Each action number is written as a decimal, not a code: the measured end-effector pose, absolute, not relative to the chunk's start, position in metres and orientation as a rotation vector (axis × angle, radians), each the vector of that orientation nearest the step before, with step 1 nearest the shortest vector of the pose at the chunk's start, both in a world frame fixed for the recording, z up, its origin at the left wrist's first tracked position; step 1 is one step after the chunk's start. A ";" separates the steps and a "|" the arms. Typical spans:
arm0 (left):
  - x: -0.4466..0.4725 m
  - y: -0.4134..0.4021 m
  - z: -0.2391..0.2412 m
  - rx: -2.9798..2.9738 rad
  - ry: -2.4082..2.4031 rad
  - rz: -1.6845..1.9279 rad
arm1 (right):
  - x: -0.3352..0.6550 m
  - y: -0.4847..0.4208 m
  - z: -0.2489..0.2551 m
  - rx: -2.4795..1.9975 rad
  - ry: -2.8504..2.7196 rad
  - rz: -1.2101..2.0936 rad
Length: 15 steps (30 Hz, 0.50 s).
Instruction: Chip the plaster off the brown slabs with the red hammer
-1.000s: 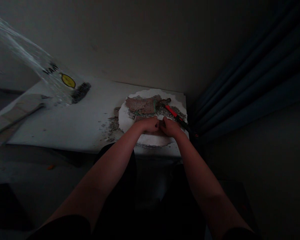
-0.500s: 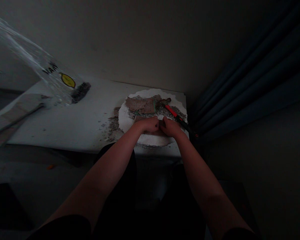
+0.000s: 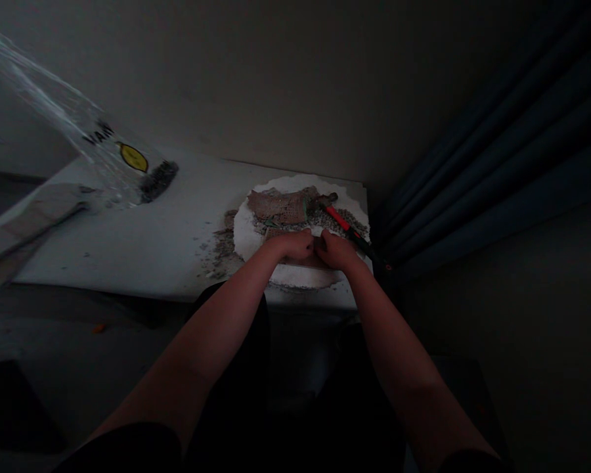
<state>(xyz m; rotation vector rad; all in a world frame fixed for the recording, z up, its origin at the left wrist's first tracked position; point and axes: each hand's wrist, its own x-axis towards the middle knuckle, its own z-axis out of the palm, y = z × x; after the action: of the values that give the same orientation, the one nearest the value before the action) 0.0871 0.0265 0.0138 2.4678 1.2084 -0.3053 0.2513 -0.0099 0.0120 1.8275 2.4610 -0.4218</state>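
Brown piece (image 3: 309,261) partly under left hand (image 3: 298,244)

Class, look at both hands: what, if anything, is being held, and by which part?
A small brown piece shows between the left hand and right hand, seemingly pinched; by which part cannot be told in this dim light.

Black or very dark short sleeves (image 3: 132,447) end near the elbows. Both forearms (image 3: 226,328), the left hand (image 3: 295,245) and right hand (image 3: 339,251) are bare. Dark legwear (image 3: 241,374) loses its detail in shadow.
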 end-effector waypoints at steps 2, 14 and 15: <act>0.087 0.027 0.012 2.456 1.212 -0.311 | 0.251 -0.010 0.012 1.829 2.460 -0.429; 0.081 0.029 0.008 2.450 1.120 -0.183 | 0.251 -0.010 0.012 1.836 2.466 -0.436; 0.078 0.028 0.008 2.446 1.092 -0.139 | 0.252 -0.010 0.011 1.839 2.470 -0.434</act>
<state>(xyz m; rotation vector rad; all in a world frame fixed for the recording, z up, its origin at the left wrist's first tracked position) 0.0784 0.0284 0.0082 2.4464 1.0922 -0.1390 0.2517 -0.0102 0.0111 1.8390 2.4704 -0.4343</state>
